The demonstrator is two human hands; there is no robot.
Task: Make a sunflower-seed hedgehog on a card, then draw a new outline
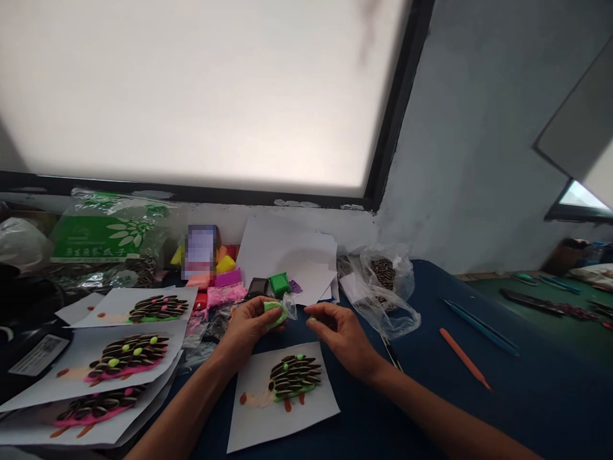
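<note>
My left hand (251,322) is closed round a lump of light green modelling clay (274,314), with clear plastic wrap (290,305) sticking out beside it. Just to its right, my right hand (342,332) has thumb and forefinger pinched on a tiny greenish bit of clay (313,319). Below both hands lies a white card (249,425) with a hedgehog picture (294,377). Its spines are striped sunflower seeds on green clay, its feet are brown, and two small green balls sit among the seeds.
Finished-looking hedgehog cards (138,358) are stacked at left. Behind my hands lie colourful clay packets (225,294), white paper sheets (287,249) and a plastic bag of seeds (383,275). A green seed bag (100,236) stands back left. An orange tool (464,359) and blue tweezers (479,326) lie right.
</note>
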